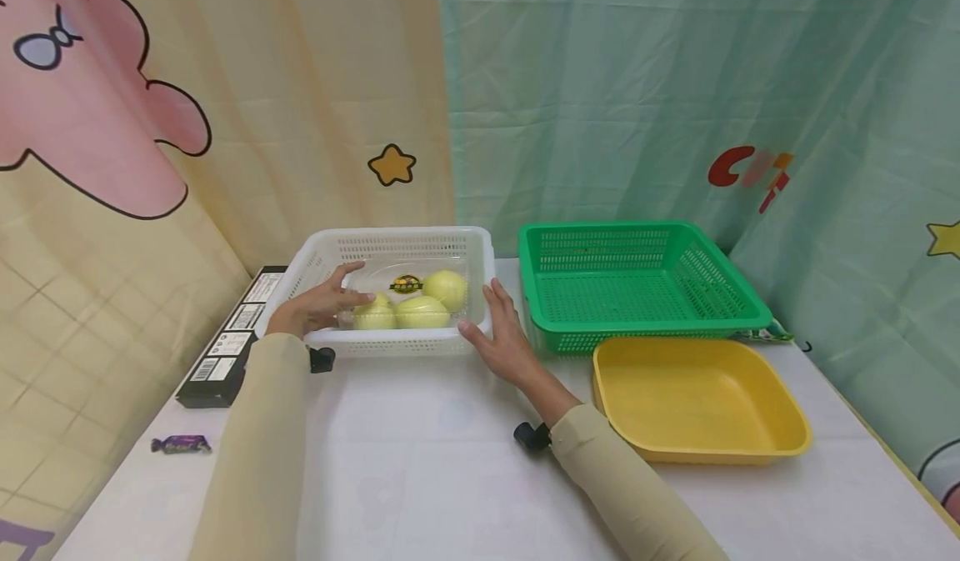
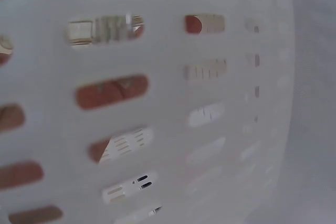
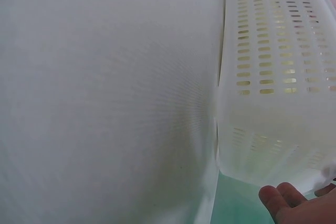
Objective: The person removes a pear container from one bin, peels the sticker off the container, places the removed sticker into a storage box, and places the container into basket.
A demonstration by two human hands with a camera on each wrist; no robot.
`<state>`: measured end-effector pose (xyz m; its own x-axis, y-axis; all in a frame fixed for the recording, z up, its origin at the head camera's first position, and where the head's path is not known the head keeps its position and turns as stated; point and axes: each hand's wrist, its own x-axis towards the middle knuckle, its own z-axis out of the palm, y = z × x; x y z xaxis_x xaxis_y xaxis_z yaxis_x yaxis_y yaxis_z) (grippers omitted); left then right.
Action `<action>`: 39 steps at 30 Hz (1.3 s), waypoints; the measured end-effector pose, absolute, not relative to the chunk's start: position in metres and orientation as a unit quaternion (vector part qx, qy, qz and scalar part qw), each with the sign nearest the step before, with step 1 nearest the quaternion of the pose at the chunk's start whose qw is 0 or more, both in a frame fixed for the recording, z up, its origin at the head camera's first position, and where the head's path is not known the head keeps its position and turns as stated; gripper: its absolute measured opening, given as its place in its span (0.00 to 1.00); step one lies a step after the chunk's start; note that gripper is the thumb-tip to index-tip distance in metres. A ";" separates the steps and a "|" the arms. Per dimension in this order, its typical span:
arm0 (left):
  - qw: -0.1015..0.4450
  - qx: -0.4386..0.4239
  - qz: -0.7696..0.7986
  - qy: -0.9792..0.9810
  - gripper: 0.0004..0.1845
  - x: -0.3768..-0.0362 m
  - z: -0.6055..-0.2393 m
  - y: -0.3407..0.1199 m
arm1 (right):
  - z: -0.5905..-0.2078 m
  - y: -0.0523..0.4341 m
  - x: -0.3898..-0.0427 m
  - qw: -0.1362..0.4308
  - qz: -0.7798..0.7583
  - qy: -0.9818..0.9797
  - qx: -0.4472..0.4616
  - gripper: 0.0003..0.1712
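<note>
A white slotted plastic basket (image 1: 330, 244) holds a clear plastic box (image 1: 446, 265) with three round yellow-green fruits (image 1: 422, 312) and a black-and-yellow label. My left hand (image 1: 318, 303) reaches over the basket's left side and grips the left end of the box, thumb across its top. Through the slots in the left wrist view, parts of its fingers (image 2: 111, 92) show inside the basket. My right hand (image 1: 506, 340) touches the basket's front right corner, thumb at the front rim and fingers extended along the right side. Its fingertips (image 3: 270, 195) show beside the basket wall (image 3: 262, 114).
A green slotted basket (image 1: 531, 294) stands at the back right, with a yellow tub (image 1: 697, 403) before it. On the left are a long black box (image 1: 213, 390) with white labels and a purple-wrapped candy (image 1: 181, 444). Curtains (image 1: 600, 127) hang behind the white table (image 1: 405, 478).
</note>
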<state>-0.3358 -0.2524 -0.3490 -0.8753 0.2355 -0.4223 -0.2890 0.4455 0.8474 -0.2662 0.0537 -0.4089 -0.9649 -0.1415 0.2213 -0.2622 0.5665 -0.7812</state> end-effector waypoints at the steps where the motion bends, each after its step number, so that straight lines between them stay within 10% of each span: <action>1: 0.250 -0.016 0.526 0.813 0.52 -0.336 -0.349 -0.253 | -0.409 0.054 -0.266 0.068 0.452 -0.882 0.115 0.46; 39: 0.131 0.081 0.531 0.833 0.44 -0.326 -0.344 -0.252 | -0.411 0.054 -0.266 0.077 0.444 -0.884 0.124 0.45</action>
